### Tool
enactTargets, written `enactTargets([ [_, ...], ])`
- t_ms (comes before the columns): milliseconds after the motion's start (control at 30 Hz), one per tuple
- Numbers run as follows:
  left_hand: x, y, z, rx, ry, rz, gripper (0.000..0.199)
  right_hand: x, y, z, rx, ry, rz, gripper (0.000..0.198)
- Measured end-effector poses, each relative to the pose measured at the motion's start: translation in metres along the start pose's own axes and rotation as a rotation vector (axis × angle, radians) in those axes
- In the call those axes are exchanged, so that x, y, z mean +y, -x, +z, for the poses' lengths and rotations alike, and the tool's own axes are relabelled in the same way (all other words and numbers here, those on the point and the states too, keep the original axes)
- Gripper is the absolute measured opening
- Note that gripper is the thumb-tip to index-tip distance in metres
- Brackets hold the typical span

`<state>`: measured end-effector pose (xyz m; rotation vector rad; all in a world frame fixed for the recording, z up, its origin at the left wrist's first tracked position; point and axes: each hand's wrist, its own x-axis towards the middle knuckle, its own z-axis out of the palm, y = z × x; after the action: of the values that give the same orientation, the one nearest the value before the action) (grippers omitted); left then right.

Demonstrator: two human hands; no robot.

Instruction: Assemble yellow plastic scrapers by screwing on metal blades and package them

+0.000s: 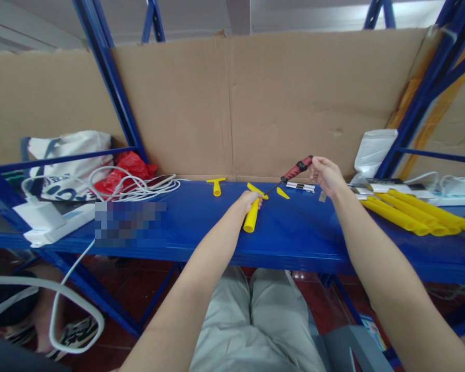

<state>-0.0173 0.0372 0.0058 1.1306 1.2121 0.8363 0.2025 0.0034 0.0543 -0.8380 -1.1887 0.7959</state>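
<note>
My left hand (251, 200) is closed round a yellow T-shaped plastic piece (250, 222), its hollow tube end pointing toward me and its crossbar showing beyond the fingers. With my right hand (326, 174) I pinch the rear end of a screwdriver (299, 168) with a dark red and black handle. Its thin shaft slants down to the left, and the tip meets the piece by my left fingers; the exact contact is hidden. A small flat yellow piece (282, 193) lies just right of my left hand. Another yellow T-shaped piece (217, 187) rests farther left.
Several yellow tubes (414, 213) lie at the right of the blue table (294, 243). A small metal piece (322, 197) and white packets (300, 187) are near my right hand. A power strip (62, 227), white cables (139, 191) and a bag (73, 165) sit left. Cardboard (287, 103) stands behind.
</note>
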Motion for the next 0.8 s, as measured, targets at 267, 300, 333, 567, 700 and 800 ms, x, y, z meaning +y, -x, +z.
enactTargets([
  [267, 0.0, 0.0009, 0.0001, -0.003, -0.009, 0.004, 0.013, 0.0054, -0.0032, -0.0012, 0.05, 0.006, 0.004, 0.039],
  [300, 0.0003, 0.0016, 0.0002, -0.002, -0.011, 0.005, 0.013, 0.0047, -0.0024, -0.0008, 0.047, 0.003, 0.008, 0.036],
  [333, 0.0005, 0.0024, 0.0003, 0.0, -0.011, 0.005, 0.013, 0.0037, -0.0015, -0.0003, 0.043, -0.002, 0.015, 0.034],
  [567, 0.001, 0.0047, 0.0009, 0.008, -0.012, 0.01, 0.012, -0.0015, 0.0023, 0.0016, -0.035, -0.025, 0.041, 0.026],
  [700, 0.0002, 0.0038, 0.0011, 0.007, -0.002, 0.005, 0.014, 0.0026, -0.0003, 0.0006, 0.036, -0.015, 0.021, 0.034],
  [800, -0.0005, 0.0024, 0.0008, 0.009, 0.017, 0.0, 0.014, 0.0059, -0.0024, -0.0004, 0.053, -0.003, 0.011, 0.041],
])
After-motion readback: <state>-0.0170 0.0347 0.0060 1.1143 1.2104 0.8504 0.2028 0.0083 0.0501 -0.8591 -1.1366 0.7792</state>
